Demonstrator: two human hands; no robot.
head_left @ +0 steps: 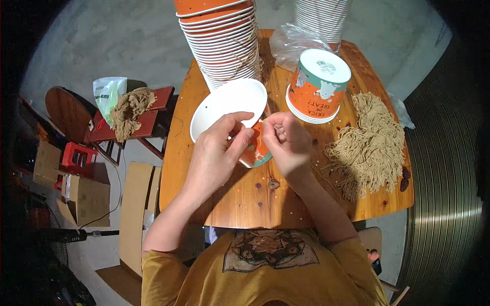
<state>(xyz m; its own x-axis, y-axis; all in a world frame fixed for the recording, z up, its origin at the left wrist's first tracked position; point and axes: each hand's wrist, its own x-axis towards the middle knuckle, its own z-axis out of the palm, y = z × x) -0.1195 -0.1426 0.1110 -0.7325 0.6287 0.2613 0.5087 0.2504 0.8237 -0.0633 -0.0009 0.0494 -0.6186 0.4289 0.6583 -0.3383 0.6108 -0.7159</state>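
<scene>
A paper bucket [224,104] lies tilted on the wooden table, its white inside facing up and left. Its outer wall is orange with a green band at the base. My left hand [217,148] is at the bucket's rim, thumb and forefinger curved around the near side; its other fingers are hidden. Close by on the right, my right hand [288,140] is closed in a pinch near the rim. Whatever thin thing sits between those fingertips is too small to make out. A heap of tan cords [375,148] lies beyond my right hand.
Behind the bucket rises a tall stack of orange buckets [219,51] with cords hanging from it. Upside-down buckets [316,86] stand at the right, near a clear plastic bag [293,46] and another stack [321,18]. More cords [130,112] lie on a red bench [161,99] at left.
</scene>
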